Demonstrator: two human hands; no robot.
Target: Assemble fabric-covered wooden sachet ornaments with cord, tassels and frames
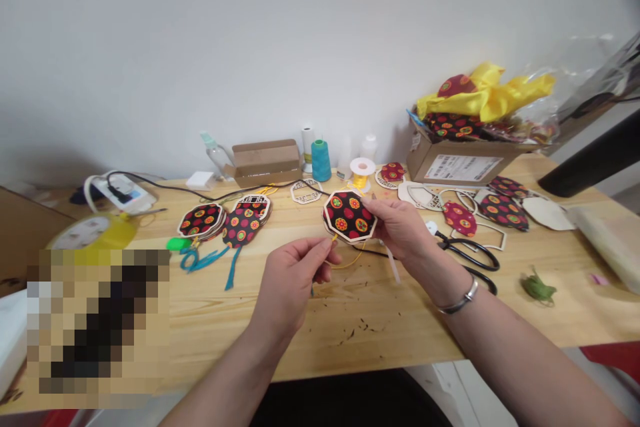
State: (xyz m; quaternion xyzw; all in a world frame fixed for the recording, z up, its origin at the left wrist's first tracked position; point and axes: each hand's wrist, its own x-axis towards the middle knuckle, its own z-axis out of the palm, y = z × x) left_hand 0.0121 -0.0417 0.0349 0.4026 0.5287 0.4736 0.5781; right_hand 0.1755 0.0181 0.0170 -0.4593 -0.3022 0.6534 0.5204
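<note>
Over the middle of the wooden table, my right hand (pixel 397 223) grips the right edge of an octagonal wooden-framed piece (pixel 349 215) covered in black fabric with red and orange flower prints. My left hand (pixel 305 267) is closed at its lower left edge, pinching a thin yellow cord (pixel 334 240). A loop of that cord hangs under the piece. A pale narrow ribbon (pixel 393 261) dangles below my right hand. To the left lie a stack of similar octagonal pieces (pixel 201 220) and a flower-print fabric piece (pixel 241 227) with teal ribbon (pixel 203 259).
Behind my hands stand a teal thread cone (pixel 321 160), a yellow cord spool (pixel 363 173) and an open cardboard box (pixel 266 163). Black-handled scissors (pixel 470 253) lie right of my right hand. A full carton (pixel 455 159) stands back right; a black cable (pixel 165 185) crosses the table.
</note>
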